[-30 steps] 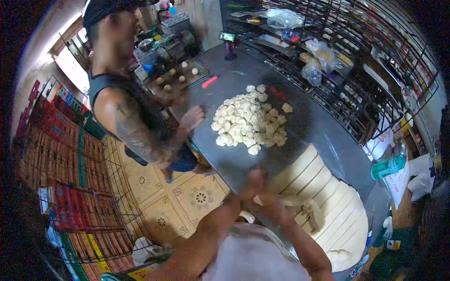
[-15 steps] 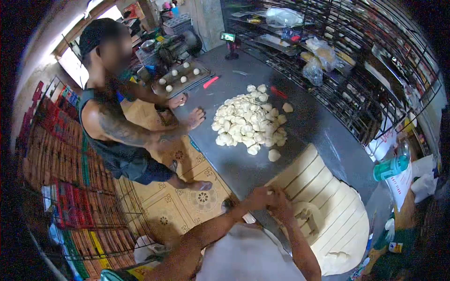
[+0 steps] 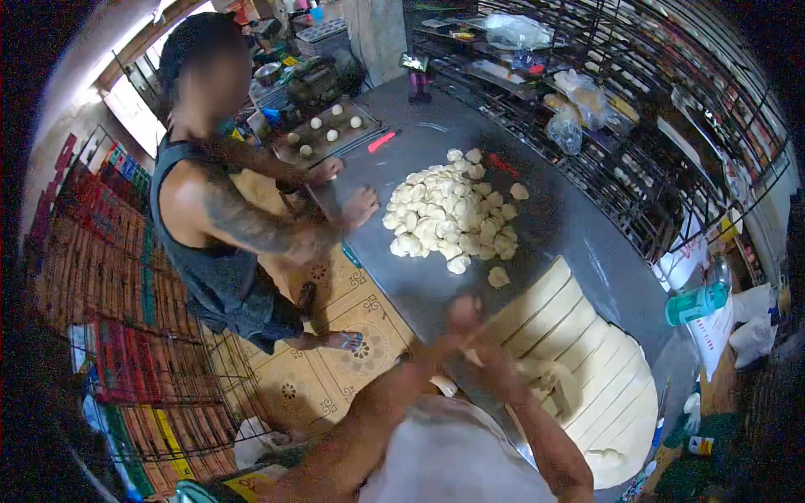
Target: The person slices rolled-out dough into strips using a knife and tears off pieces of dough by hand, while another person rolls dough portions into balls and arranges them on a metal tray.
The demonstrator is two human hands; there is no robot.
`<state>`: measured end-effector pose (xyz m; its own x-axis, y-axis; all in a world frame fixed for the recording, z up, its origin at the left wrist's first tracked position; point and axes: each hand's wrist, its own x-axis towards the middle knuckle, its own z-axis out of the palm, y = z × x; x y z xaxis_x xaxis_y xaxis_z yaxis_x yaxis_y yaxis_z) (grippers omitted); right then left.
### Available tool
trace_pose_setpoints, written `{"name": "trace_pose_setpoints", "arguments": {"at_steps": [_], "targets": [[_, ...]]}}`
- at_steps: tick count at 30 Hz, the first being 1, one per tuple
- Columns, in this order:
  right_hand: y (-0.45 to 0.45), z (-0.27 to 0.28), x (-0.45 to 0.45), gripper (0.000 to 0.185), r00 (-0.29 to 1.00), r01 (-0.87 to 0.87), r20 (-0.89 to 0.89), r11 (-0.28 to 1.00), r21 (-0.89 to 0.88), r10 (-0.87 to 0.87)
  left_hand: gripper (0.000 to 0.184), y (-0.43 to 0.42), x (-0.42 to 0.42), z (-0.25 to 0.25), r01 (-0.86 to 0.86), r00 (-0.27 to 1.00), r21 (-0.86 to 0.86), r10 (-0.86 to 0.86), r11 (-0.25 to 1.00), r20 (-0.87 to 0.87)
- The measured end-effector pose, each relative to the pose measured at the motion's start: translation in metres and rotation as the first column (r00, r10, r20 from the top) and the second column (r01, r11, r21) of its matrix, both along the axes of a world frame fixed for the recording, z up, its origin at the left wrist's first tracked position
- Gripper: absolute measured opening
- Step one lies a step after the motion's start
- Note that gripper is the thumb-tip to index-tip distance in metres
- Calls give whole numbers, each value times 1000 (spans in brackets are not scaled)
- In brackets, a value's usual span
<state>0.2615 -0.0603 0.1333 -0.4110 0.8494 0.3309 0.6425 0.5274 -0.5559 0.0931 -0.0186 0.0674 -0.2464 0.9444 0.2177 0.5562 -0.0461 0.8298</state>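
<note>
My left hand reaches out over the near side of the dark table, smeared by motion, so its fingers and anything in them cannot be made out. Lower and to the right, my right hand is closed around a pale dough strip, which curls behind it over the sheet. The wide dough sheet is cut into long parallel strips. Ahead of my left hand lies a heap of small flattened dough pieces, with a single dough piece apart at its near edge.
Across the table's left side stands a co-worker, hands near the heap. A tray with several dough balls, a red tool and a phone on a stand are farther back. Metal racks line the right; a green bottle lies there.
My left hand has parted from my right and moved forward toward the heap. My right hand has stayed close to the dough sheet. The co-worker's body and feet have shifted slightly.
</note>
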Motion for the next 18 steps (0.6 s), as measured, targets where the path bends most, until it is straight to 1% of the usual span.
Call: {"name": "trace_pose_setpoints", "arguments": {"at_steps": [2, 3, 4, 5, 6, 9, 11, 13, 15, 16, 17, 18], "targets": [[16, -3, 6, 37, 979, 56, -195, 998, -1, -55, 52, 32, -7, 45, -89, 974, 265, 140, 960, -177], [22, -6, 6, 35, 951, 86, -296, 996, -10, -85, 52, 31, -14, 72, -74, 975, 265, 126, 961, -186], [28, -10, 2, 33, 913, 105, -395, 994, -21, -104, 55, 24, -27, 98, 177, 969, 87, -158, 980, -191], [33, -14, -5, 31, 864, 114, -490, 993, -36, -117, 62, 17, -35, 113, 410, 896, -92, -420, 907, -145], [27, -10, 0, 31, 859, 111, -498, 993, -42, -118, 62, 14, -40, 111, 407, 895, -102, -419, 908, -152], [9, 1, 13, 35, 954, 131, -254, 984, -121, -158, 42, -21, 4, 78, 486, 873, 2, -486, 874, -44], [-3, 8, 22, 39, 983, 151, -73, 972, -177, -166, 30, -39, 22, 59, 524, 849, 72, -527, 849, 34], [-15, 16, 31, 42, 983, 168, 109, 958, -233, -146, 19, -56, 20, 42, 542, 824, 140, -556, 829, 107], [-28, 25, 39, 45, 952, 198, 283, 940, -279, -117, 16, -50, 30, 35, 556, 788, 212, -591, 804, 173], [-31, -18, 58, 45, 950, 206, 285, 938, -278, -124, 16, -50, 36, 32, 561, 784, 213, -596, 800, 174], [-17, -50, 41, 47, 985, 160, 120, 901, -402, -122, 16, -51, 44, 30, 496, 853, 145, -512, 856, 100], [-2, -87, 46, 48, 990, 87, -52, 857, -509, -132, 16, -51, 50, 29, 416, 908, 85, -418, 905, 14]]}}
